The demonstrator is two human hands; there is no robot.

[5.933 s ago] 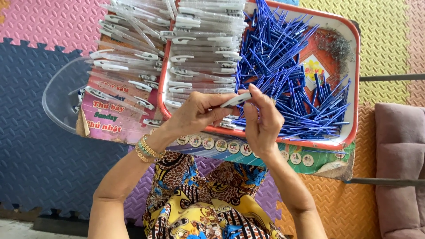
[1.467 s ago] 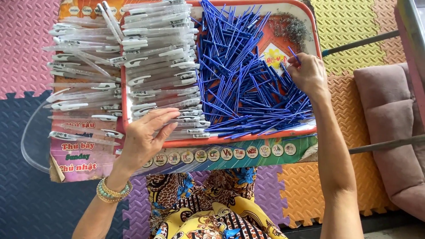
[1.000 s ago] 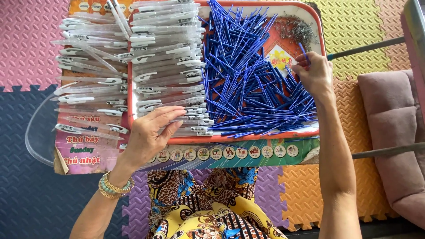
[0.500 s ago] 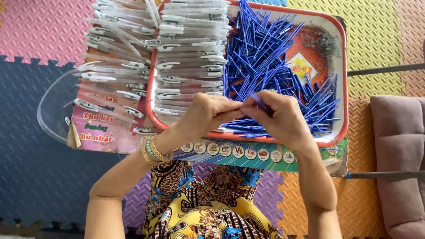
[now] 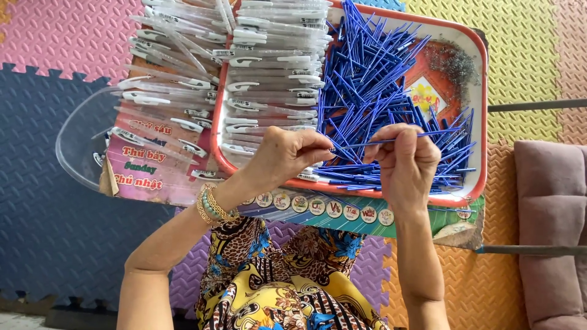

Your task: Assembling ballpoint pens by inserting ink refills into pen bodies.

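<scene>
Holding a thin blue refill point(image 5: 391, 139) level above the near edge of the red-rimmed tray point(image 5: 483, 122), between both hands. Left hand point(image 5: 287, 156), fingers clenched, pinching one end beside a clear pen barrel point(image 5: 313, 172); right hand point(image 5: 406, 162), fingers closed, grasping the refill's middle. Lying in the tray: clear pen barrels point(image 5: 275, 67) along its left side, blue refills point(image 5: 373, 79) heaped across the middle. Resting under the tray: a printed board point(image 5: 153, 165).
</scene>
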